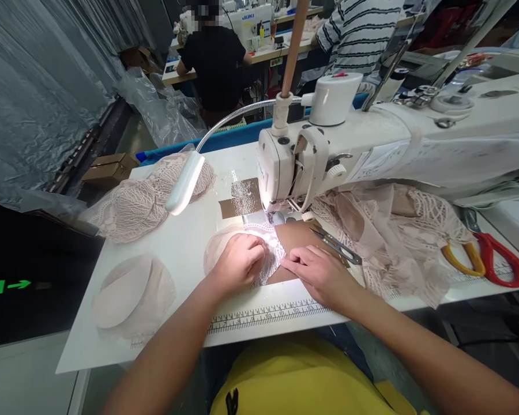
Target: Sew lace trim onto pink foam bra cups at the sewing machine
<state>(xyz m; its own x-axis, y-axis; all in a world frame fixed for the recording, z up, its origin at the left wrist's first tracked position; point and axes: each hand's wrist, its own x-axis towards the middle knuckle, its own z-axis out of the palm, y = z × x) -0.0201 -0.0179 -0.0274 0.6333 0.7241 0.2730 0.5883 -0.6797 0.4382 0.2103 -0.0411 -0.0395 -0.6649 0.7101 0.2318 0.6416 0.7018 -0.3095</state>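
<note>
My left hand (239, 260) lies curled on a beige bra cup (216, 245) with white lace (273, 249) over it, fingers pressed together on the lace. My right hand (319, 271) pinches the lace edge just to the right, resting on the brown plate area (296, 235). Both hands sit directly in front of the needle of the white sewing machine (294, 164). Small metal thread snips (337, 245) lie just beyond my right hand.
Stacked beige cups (132, 291) lie at the table's left front, a lace pile (140, 199) at back left under the gooseneck lamp (185, 183). More lace fabric (393, 236) and red and yellow scissors (488, 259) are on the right. Two people work at tables behind.
</note>
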